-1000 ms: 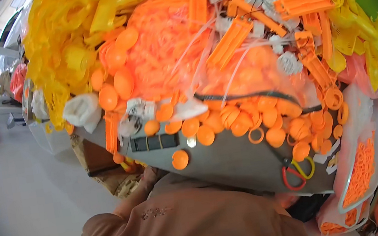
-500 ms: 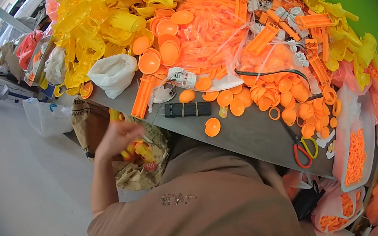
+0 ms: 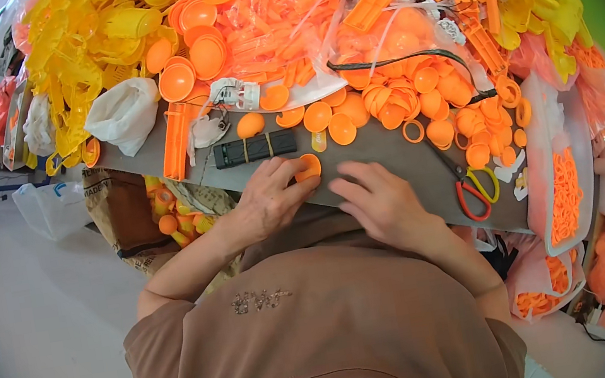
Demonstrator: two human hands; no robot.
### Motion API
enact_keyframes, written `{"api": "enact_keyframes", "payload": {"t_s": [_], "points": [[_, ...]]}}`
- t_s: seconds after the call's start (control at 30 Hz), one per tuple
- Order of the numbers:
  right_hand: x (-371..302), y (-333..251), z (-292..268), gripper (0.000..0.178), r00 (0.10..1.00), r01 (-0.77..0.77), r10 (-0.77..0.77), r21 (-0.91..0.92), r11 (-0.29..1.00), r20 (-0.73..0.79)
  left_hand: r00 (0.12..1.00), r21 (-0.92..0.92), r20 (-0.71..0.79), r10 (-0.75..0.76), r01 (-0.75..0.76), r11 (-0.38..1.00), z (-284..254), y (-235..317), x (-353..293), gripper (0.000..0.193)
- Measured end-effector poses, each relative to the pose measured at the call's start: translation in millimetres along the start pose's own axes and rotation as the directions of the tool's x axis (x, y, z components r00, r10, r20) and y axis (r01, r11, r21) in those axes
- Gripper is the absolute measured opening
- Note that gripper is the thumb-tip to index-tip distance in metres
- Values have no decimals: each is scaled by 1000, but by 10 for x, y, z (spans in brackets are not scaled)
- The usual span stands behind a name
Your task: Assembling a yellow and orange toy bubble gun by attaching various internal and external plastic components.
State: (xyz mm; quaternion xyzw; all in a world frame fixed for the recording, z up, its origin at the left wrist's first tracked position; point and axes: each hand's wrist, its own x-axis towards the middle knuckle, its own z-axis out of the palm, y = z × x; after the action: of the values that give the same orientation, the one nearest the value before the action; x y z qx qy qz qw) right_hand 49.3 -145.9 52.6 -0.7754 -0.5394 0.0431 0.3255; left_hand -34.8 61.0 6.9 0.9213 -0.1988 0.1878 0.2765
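My left hand point(image 3: 270, 200) is at the table's near edge, its fingers and thumb closed on a small orange plastic half-shell point(image 3: 308, 166) shaped like a shallow cup. Just right of it, my right hand point(image 3: 383, 204) has its fingers apart and holds nothing. Beyond the left hand lies a black oblong block point(image 3: 255, 148) with bands round it. An orange dome point(image 3: 251, 125) sits behind that block. More orange half-shells point(image 3: 317, 116) are spread behind the hands, with a heap of them point(image 3: 391, 101) to the right.
Red-and-yellow-handled scissors point(image 3: 473, 195) lie right on the grey table point(image 3: 382, 147). A clear tub point(image 3: 542, 114) of orange rings stands beyond. Yellow parts point(image 3: 90, 48) pile up at the back left. A white bag point(image 3: 124, 118) sits on the table; a paper bag point(image 3: 114, 209) of parts stands below.
My left hand has come from above the paper bag to the half-shell, now nearer the table edge. My right hand has come up into view beside it. The view has shifted.
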Motion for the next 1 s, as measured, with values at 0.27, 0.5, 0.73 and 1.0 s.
{"api": "enact_keyframes", "payload": {"t_s": [0.27,0.5,0.73,1.0], "points": [[156,129,55,25,962,-10,11,5,1000,-275,981,65,-160,114,-105,992,-82,-124,488,21],[93,148,20,17,941,-52,65,48,997,-332,999,71,15,-52,50,996,-220,-535,796,15],[48,349,124,16,907,-19,55,89,996,-418,993,-142,-88,-78,65,988,-495,-580,968,15],[71,504,174,19,831,34,-9,35,999,-556,854,596,-440,-278,509,621,-1167,-1667,1670,45]]}}
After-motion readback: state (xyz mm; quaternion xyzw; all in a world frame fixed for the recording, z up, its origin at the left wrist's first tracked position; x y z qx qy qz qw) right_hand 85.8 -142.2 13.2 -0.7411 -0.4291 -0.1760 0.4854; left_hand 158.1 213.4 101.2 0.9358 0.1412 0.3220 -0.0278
